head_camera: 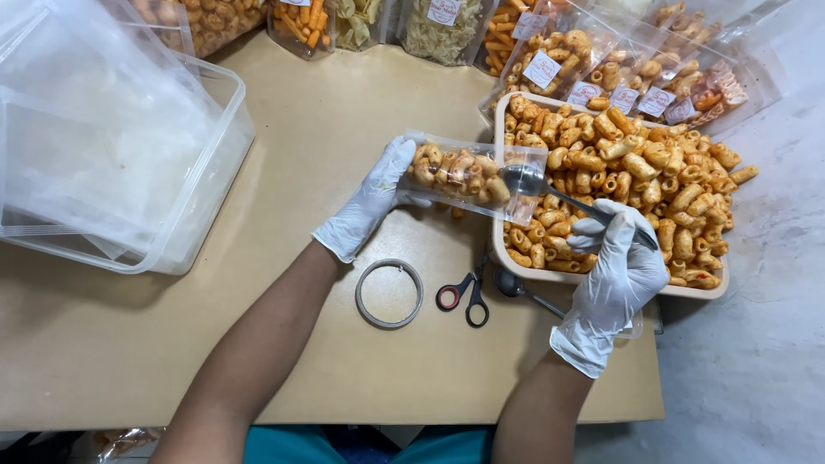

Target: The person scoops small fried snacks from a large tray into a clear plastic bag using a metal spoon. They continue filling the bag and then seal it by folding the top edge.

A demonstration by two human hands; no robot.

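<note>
Tan tabletop point(326, 129) fills the view, with grey floor point(756, 344) off its right edge. Far left: one large clear plastic bin point(185, 232), stuffed with what look like empty clear bags; I cannot count them. Along the back edge stands a row of filled snack packets point(447, 26), most with white labels; I make out roughly ten, though several overlap or run out of view, so the count is loose. Near the middle, my left hand point(374, 198), in a white glove, is closed around the end of one small clear pouch point(473, 176), held sideways above the table and partly filled with curled orange snack pieces. On the table below it: one roll of clear tape point(389, 293) lying flat, then one pair of scissors point(464, 296) with red and black handles, blades closed as far as I can tell. One spare spoon point(520, 290) lies just beside the scissors, its handle running under my right hand. My right hand point(614, 275), also gloved, grips the handle of a second metal spoon point(537, 183), whose bowl sits at the pouch's open mouth. Behind both, one white rectangular tray point(503, 241) is heaped with the same curled snacks point(644, 172), too many to count. My right hand covers the tray's near rim.
</note>
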